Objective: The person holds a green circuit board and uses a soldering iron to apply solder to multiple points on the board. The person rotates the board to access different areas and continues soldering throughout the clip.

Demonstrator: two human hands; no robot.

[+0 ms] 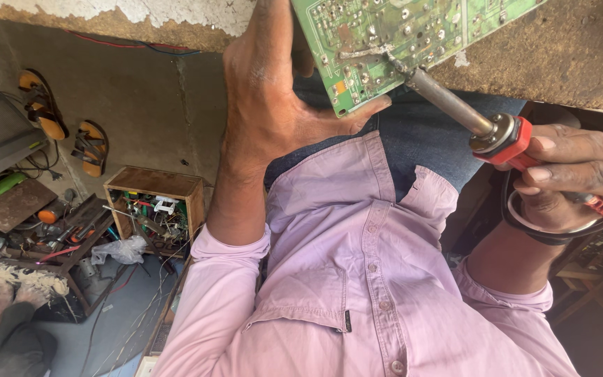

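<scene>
The circuit board (pixel 399 42) sits at the top of the view, held at its left edge by the left hand (pixel 273 98). The soldering iron (pixel 469 119) reaches in from the right, its tip touching the board, its handle in the right hand (pixel 567 178). Far to the left, on the floor, lies a pair of sandals (pixel 64 129); just right of them stands an open wooden box (pixel 155 209) with parts inside.

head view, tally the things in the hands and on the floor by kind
green circuit board, in left hand: 1
red-handled soldering iron, in right hand: 1
orange sandals: 2
open wooden box of parts: 1
Total: 5
</scene>
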